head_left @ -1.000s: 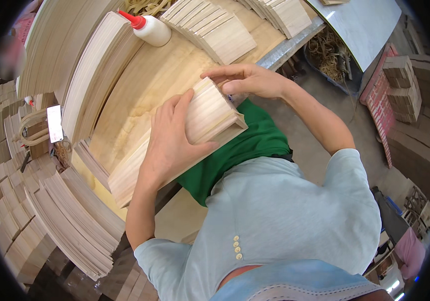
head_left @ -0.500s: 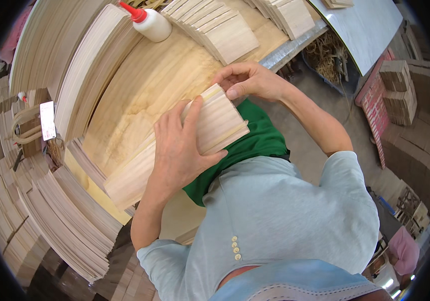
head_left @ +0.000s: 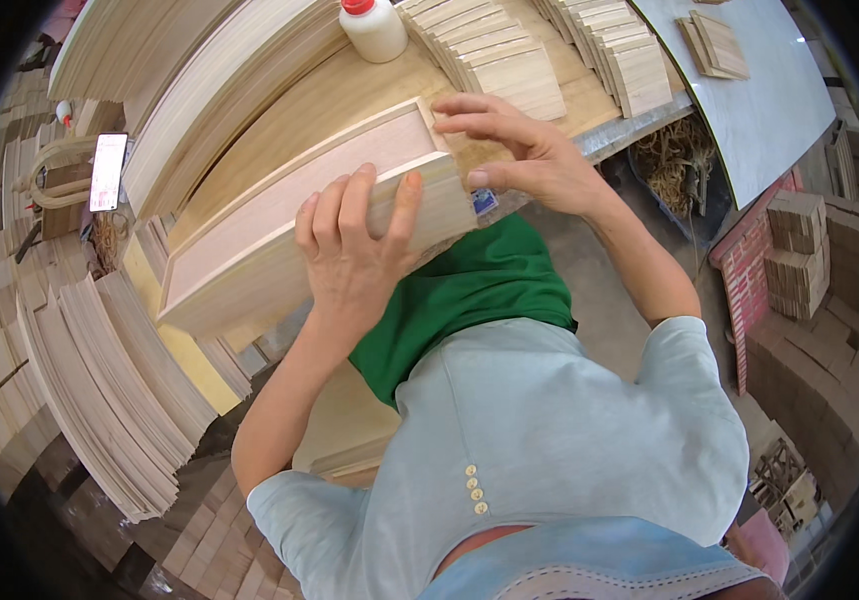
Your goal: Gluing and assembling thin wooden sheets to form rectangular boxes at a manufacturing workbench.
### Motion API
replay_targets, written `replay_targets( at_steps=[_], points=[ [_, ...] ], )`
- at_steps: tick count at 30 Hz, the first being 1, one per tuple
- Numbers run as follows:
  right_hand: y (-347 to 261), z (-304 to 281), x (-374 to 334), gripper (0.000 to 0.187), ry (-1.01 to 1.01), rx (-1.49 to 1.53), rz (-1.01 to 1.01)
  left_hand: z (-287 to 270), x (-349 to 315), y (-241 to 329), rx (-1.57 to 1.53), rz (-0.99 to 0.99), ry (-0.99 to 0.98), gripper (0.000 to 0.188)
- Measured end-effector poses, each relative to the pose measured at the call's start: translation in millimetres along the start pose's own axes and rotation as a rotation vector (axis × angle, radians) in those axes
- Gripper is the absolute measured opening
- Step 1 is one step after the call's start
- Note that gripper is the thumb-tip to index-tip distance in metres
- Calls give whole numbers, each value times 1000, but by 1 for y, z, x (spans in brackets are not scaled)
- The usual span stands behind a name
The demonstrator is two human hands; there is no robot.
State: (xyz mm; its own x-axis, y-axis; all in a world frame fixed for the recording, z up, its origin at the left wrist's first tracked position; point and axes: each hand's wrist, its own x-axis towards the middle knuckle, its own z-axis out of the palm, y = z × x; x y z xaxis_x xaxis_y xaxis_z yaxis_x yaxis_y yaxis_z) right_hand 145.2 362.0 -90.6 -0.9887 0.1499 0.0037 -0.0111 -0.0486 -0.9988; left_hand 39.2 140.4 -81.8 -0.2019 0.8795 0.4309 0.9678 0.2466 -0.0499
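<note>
We hold a shallow wooden box (head_left: 309, 215) tilted on its edge against the near side of the workbench (head_left: 279, 110); we see a recessed pale panel framed by raised sides, and nothing lies in it. Our left hand (head_left: 359, 255) wraps over the box's near side wall, fingers curled closed on the wood. Our right hand (head_left: 524, 150) rests at the box's right end corner, fingers spread and bent, thumb pressing the end; whether it truly grips we cannot tell. Beyond the box stands a white glue bottle (head_left: 374, 25) with a red cap, cut off at the top edge, its contents unseen. Stacks of thin wooden slats (head_left: 494, 60) lie right of the bottle.
</note>
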Motion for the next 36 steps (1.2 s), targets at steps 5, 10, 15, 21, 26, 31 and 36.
replay_targets(
  at_steps=[5,10,15,21,26,31,36],
  points=[
    [17,7,-8,44,12,123,-17,10,-11,5,92,-1,-2,80],
    [20,9,-13,40,48,175,28,18,-20,9,207,20,50,62],
    [7,23,-12,43,135,150,60,11,-24,18,153,-40,47,54],
    [5,34,-11,52,144,40,7,-5,-20,12,-153,-86,-55,50],
    [4,17,16,43,97,-26,125,9,-6,-19,-270,-161,-173,70],
    [-16,3,21,40,-29,-156,421,-24,4,-39,-304,-302,-196,83],
    [-38,7,48,35,-209,-429,619,-33,-14,-76,-305,-420,-326,96]
  ],
)
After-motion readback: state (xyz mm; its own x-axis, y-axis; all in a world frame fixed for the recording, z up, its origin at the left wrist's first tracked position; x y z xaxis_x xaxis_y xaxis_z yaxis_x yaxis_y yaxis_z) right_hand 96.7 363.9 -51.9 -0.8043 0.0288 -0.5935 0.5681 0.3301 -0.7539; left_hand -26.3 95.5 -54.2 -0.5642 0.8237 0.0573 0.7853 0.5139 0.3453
